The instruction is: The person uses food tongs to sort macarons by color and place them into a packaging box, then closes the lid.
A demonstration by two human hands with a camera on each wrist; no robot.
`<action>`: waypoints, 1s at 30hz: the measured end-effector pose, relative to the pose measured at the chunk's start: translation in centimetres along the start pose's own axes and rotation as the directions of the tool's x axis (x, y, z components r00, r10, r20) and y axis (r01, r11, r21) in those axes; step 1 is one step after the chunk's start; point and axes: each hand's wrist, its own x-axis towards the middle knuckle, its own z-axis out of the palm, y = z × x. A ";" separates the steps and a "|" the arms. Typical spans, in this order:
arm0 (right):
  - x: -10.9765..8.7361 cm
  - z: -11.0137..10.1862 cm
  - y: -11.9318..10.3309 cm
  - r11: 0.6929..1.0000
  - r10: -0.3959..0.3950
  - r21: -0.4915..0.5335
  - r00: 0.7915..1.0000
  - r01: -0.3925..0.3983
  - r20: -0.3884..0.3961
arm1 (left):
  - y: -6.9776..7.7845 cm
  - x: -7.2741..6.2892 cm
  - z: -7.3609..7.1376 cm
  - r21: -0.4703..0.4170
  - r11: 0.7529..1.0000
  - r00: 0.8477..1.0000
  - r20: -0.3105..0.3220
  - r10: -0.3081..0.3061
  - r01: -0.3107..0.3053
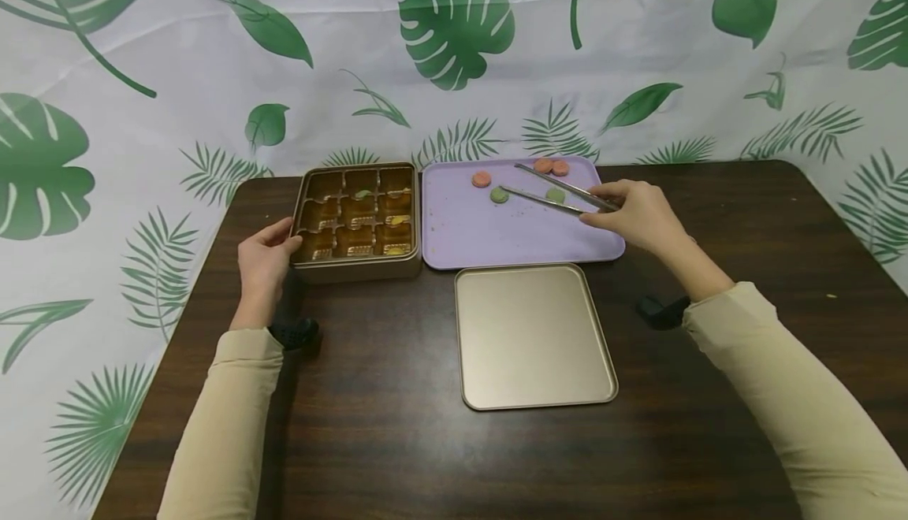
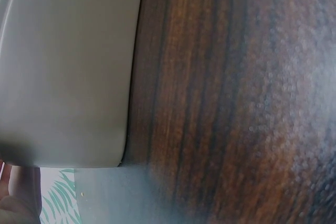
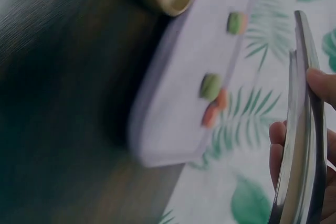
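Metal tongs (image 1: 567,186), one pair, long-armed, held over the right part of the purple tray, tips pointing left and standing apart; the nearer tip meets the edge of a green cookie in the head view, though contact cannot be told. Right hand (image 1: 641,217): thumb and fingers clamped on the tongs, above the tray's right end. Purple tray (image 1: 482,236): rectangular, raised rim, laid along the far edge of the table (image 1: 369,425); on it two green cookies, the left one (image 1: 499,195) near the tray's middle, the other (image 1: 556,195) to its right, and three orange cookies towards the far rim, one single (image 1: 481,179) and two side by side (image 1: 552,166); some crumbs. Gold box (image 1: 355,272): square, at the far left corner of the table, just beside the tray's left end; brown insert of nine compartments, small green and yellow patches visible in several, nature unclear. Left hand (image 1: 266,256): thumb and fingers gripping the box's left side. Gold lid-like pan (image 1: 535,339): square, shallow, lying at the tray's near edge. Leaf-print cloth (image 1: 454,31): white and green, behind the table's far edge.
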 end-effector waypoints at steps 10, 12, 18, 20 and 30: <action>-0.8 0.1 3.7 0.999 0.027 -0.046 0.999 -0.028 -0.029 | -0.3 -0.1 -0.1 0.004 1.000 1.000 0.013 0.009 -0.009; -0.8 0.2 4.1 0.998 0.029 -0.052 0.999 -0.031 -0.032 | -0.3 -0.1 -0.1 0.002 1.000 1.000 0.013 0.013 -0.013; -0.9 0.4 5.1 0.996 0.044 -0.082 0.998 -0.047 -0.042 | -0.2 -0.2 -0.1 -0.007 1.000 1.000 0.012 0.016 -0.016; -1.0 0.4 5.4 0.994 0.046 -0.093 0.998 -0.050 -0.042 | -0.2 -0.1 -0.1 -0.008 1.000 1.000 0.010 0.014 -0.014; -1.0 0.4 6.5 0.991 0.088 -0.104 0.996 -0.088 -0.006 | -0.3 0.0 0.0 -0.006 1.000 1.000 -0.002 0.013 -0.013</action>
